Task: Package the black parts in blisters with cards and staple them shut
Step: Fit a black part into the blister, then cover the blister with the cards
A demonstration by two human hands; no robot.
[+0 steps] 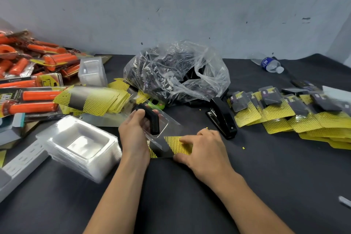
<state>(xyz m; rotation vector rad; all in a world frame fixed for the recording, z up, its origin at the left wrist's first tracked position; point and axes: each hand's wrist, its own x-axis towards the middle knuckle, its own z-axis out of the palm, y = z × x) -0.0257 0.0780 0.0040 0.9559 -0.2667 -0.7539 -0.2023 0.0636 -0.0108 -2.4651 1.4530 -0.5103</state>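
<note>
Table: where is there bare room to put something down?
Bare cloth lies right of the right hand, nearer than the finished packs and stapler; also nearer than the blister stack. Crowded: the left side with orange packs and cards, and around the bag.

The light is soft, even and quite bright, so shadows on the dark table (180, 205) are weak. Glare shines on the clear plastic bag (176, 70). The stack of blisters (81, 144) near the table's left edge is blurred. The wide lens curves the table's far edge.
</note>
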